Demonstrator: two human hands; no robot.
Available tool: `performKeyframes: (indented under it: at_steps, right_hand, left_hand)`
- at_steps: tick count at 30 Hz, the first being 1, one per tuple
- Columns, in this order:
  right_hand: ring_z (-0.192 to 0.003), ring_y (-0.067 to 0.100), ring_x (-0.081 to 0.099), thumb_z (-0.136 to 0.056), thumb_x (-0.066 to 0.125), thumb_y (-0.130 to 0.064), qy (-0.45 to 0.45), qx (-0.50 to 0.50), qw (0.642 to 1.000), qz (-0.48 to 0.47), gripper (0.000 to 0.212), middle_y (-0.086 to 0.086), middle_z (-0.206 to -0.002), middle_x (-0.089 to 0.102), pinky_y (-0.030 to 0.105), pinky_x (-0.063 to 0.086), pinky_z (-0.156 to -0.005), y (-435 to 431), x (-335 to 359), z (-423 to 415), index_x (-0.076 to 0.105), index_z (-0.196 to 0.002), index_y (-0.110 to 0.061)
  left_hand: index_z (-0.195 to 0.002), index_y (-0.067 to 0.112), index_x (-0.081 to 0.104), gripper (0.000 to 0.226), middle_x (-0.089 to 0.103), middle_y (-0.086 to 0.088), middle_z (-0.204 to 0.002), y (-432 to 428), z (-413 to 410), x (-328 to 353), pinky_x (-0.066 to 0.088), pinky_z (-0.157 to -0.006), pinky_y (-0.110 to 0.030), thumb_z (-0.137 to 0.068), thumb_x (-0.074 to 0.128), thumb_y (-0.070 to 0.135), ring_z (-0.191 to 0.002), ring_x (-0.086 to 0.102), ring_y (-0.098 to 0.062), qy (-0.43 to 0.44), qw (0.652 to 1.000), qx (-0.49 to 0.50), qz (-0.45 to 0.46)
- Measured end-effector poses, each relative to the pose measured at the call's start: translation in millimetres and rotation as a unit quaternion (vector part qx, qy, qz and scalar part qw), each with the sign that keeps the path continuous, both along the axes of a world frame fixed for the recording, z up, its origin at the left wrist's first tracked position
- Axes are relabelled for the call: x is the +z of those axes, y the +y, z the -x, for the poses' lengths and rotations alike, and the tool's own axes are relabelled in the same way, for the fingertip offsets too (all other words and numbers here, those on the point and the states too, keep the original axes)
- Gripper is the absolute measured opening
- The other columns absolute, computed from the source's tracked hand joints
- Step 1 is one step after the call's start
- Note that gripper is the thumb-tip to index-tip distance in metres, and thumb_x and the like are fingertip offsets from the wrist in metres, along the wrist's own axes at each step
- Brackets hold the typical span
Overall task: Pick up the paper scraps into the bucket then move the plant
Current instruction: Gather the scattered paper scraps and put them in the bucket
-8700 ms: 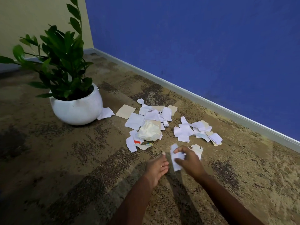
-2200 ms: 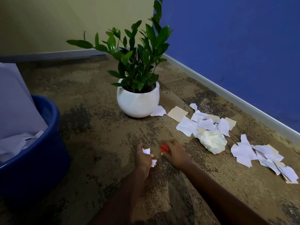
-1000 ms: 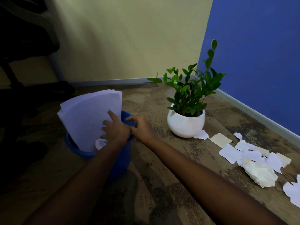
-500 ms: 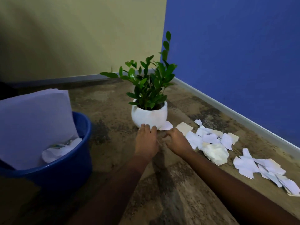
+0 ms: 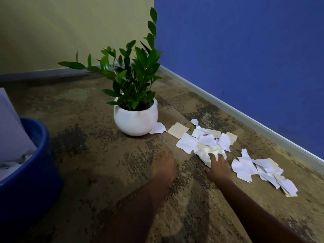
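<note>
1. The person's right hand [image 5: 218,168] rests palm-down on the near edge of a crumpled white paper ball [image 5: 209,152], its fingers [image 5: 211,156] spread apart over the paper and not yet curled round it.
2. The left hand [image 5: 164,165] lies blurred over the bare brown patterned carpet [image 5: 87,155], holding nothing that can be seen; whether its fingers are apart or together cannot be told.
3. The crumpled ball sits at the near side of a heap of flat white and tan paper scraps [image 5: 205,139], just right of the round white pot holding the green leafy plant [image 5: 135,118]. A second scatter of white scraps [image 5: 263,170] lies further right, apart from the first.
4. One torn white scrap [image 5: 157,128] touches the foot of the pot, and may be tucked partly under it.
5. To do this step well, the right fingers would likely need to close round the ball as a whole and gather the loose flat pieces beneath it in the same sweep, with the left hand coming in to trap them.
6. The blue plastic bucket [image 5: 33,163] stands at the left, cut off by the frame; a large white sheet [image 5: 10,130] leans in it and hides most of its contents.
</note>
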State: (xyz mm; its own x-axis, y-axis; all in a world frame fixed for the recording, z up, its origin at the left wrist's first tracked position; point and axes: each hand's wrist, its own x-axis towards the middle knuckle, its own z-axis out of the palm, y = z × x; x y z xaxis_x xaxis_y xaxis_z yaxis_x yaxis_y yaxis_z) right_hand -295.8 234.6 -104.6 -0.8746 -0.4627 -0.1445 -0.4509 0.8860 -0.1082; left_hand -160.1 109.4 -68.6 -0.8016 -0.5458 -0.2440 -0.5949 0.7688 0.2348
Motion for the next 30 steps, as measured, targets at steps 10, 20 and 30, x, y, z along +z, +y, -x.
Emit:
performKeyframes:
  at_steps: [10, 20, 30]
  right_hand:
    - [-0.132, 0.032, 0.038, -0.094, 0.049, -0.023, 0.01, -0.019, 1.0, 0.019, 0.035, 0.015, -0.149, 0.025, 0.039, 0.044, -0.101, 12.0, -10.3, 21.9, 0.047, -0.128, -0.014]
    - [-0.093, 0.021, 0.057, -0.086, 0.055, -0.005, -0.294, -0.023, 0.851, 0.434, 0.031, 0.01, -0.108, 0.061, 0.029, 0.045, -0.076, -22.5, 13.5, -21.4, 0.059, -0.116, 0.0]
    - [-0.104, 0.022, 0.059, -0.085, 0.061, -0.002, -0.356, 0.095, 0.849, 0.379, 0.049, 0.005, -0.114, 0.059, 0.025, 0.052, -0.08, -78.0, 67.0, -57.2, 0.044, -0.129, -0.013]
  left_hand:
    - [-0.145, 0.011, 0.028, 0.053, 0.04, -0.013, -0.143, 18.4, 20.5, -14.6, 0.039, -0.105, -0.036, -0.096, 0.044, 0.023, -0.131, 0.042, -0.027, 0.052, 0.993, 0.036, -0.104]
    - [-0.142, 0.019, 0.035, 0.051, 0.05, -0.01, -0.139, 18.2, 36.2, 2.0, 0.045, -0.092, -0.038, -0.097, 0.041, 0.043, -0.116, 0.053, -0.025, 0.266, 0.756, 0.24, -0.548]
    - [-0.133, 0.001, 0.05, 0.049, 0.057, -0.021, -0.132, -15.9, 13.8, 23.4, 0.045, -0.099, -0.038, -0.1, 0.038, 0.035, -0.119, 0.056, -0.033, 0.401, 0.722, 0.326, -0.46]
